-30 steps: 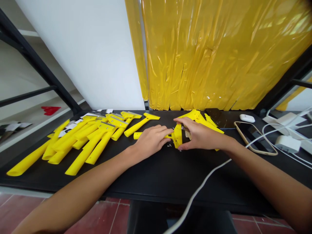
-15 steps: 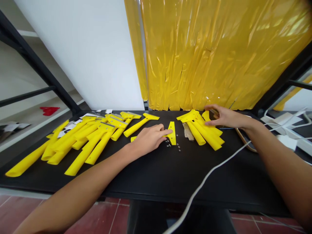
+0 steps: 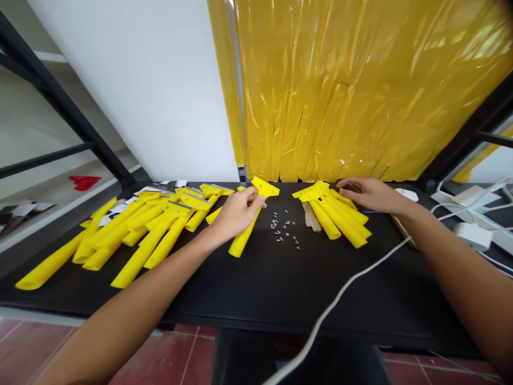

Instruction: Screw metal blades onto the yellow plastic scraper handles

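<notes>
My left hand [image 3: 236,213] grips a yellow scraper handle [image 3: 241,240] around its neck, just below the T-shaped head. The head points away from me and has small holes; no blade shows on it. Right of it, several small screws and nuts [image 3: 286,227] lie scattered on the black tabletop [image 3: 280,289]. My right hand [image 3: 366,193] is at the far side of a pile of yellow scraper handles [image 3: 340,216], fingers curled. Something dark brown shows between them, too hidden to name.
Several yellow scrapers with metal blades [image 3: 160,222] lie heaped at the left. A white cable [image 3: 348,283] crosses the tabletop in front of my right arm. White adapters [image 3: 475,235] and cords crowd the right side. Yellow plastic sheeting [image 3: 340,96] hangs behind.
My left hand has closed on the scraper handle and turned it, its head now farther back, uncovering more screws and nuts. My right hand stays near the pile, its fingers more closed.
</notes>
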`<state>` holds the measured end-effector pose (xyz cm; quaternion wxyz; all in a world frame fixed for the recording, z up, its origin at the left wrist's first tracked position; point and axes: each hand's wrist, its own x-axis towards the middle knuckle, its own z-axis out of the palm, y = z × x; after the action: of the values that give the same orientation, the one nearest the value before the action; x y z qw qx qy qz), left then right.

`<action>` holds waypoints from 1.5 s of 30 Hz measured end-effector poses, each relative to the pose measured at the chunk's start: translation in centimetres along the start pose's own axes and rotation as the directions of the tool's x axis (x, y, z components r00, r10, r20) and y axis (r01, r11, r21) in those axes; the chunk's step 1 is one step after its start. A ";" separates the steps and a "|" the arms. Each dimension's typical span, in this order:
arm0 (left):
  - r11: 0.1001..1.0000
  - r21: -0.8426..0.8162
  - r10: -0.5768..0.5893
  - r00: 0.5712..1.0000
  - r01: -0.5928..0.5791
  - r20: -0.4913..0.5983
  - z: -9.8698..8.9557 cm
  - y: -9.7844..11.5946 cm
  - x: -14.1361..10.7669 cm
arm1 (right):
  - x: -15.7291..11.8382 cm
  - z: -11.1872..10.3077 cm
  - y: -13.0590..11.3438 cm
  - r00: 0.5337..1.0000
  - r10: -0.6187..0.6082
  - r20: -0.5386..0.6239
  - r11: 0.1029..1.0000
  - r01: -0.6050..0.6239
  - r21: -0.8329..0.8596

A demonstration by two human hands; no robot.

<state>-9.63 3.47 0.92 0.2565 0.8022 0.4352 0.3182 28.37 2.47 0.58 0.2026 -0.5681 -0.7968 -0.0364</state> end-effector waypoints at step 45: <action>0.674 -0.608 -0.249 0.904 0.419 0.348 2.3 -1.3 0.3 | -0.6 1.2 -5.8 0.895 0.348 0.279 0.923 -0.276 -0.269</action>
<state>-8.52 4.08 -1.45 0.6314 0.5931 0.3976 0.3025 22.87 0.20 0.26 0.0087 -0.7064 -0.7077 0.0009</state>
